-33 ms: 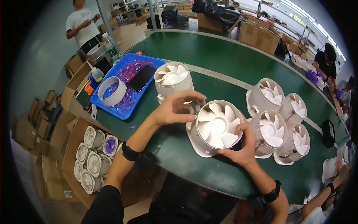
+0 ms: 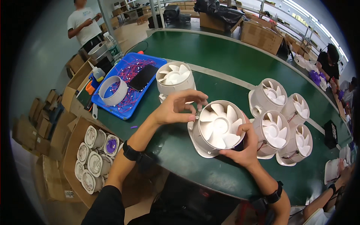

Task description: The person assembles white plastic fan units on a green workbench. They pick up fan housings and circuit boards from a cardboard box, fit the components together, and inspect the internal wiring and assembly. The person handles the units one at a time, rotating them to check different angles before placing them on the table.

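Two bare hands meet at one white fan (image 2: 221, 126), head view. The fan lies just right of the frame's centre, over the green table (image 2: 168, 148), blades toward the camera. At its lower right, the right hand (image 2: 247, 150) holds the housing, forefinger bent over the rim, thumb against the lower wall. At its upper left, the left hand (image 2: 173, 107) sets thumb and fingertips narrowly apart at a small metal fitting (image 2: 198, 113); whether they pinch it cannot be told. Compared with the preceding picture, only a slight shift of view appears; both hands keep their placement, suggesting that the fine work at the rim is unfinished. Upper left: a blue tray (image 2: 129, 113) bearing wires (image 2: 132, 66) and a phone (image 2: 143, 78).
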Demonstrator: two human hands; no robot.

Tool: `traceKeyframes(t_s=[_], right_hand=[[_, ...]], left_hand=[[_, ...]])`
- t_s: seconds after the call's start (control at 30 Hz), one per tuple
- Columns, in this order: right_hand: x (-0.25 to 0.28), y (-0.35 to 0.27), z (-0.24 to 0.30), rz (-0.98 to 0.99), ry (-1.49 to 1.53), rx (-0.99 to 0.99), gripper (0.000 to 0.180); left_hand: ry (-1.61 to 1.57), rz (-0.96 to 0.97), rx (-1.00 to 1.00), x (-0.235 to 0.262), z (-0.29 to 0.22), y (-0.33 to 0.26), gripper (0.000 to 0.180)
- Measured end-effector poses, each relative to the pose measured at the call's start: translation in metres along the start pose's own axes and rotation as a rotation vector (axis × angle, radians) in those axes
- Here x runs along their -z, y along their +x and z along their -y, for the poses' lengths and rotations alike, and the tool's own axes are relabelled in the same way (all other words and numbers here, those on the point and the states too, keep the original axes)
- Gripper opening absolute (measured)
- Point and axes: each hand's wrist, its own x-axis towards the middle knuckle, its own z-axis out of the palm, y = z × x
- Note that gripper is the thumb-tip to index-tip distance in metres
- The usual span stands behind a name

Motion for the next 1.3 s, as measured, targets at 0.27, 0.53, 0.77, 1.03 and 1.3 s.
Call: traceKeyframes(t_s=[0.27,0.53,0.77,1.03,1.3], right_hand=[[-0.001,0.002,0.000,0.006,-0.007,0.001,0.064],[0.000,0.001,-0.001,0.019,-0.050,0.012,0.065],[-0.002,-0.001,-0.005,-0.010,-0.017,-0.039,0.061],[-0.002,0.008,0.002,0.031,-0.039,-0.012,0.055],[0.005,0.011,0.002,0.032,-0.074,0.009,0.053]], left_hand=[[0.046,0.101,-0.009,0.010,0.005,0.001,0.034],[0.049,0.105,-0.001,0.011,0.006,0.000,0.033],[0.188,0.055,0.106,0.015,0.002,-0.001,0.027],[0.733,0.388,0.204,0.017,-0.067,0.034,0.021],[0.929,0.470,0.143,-0.017,-0.094,0.103,0.024]])
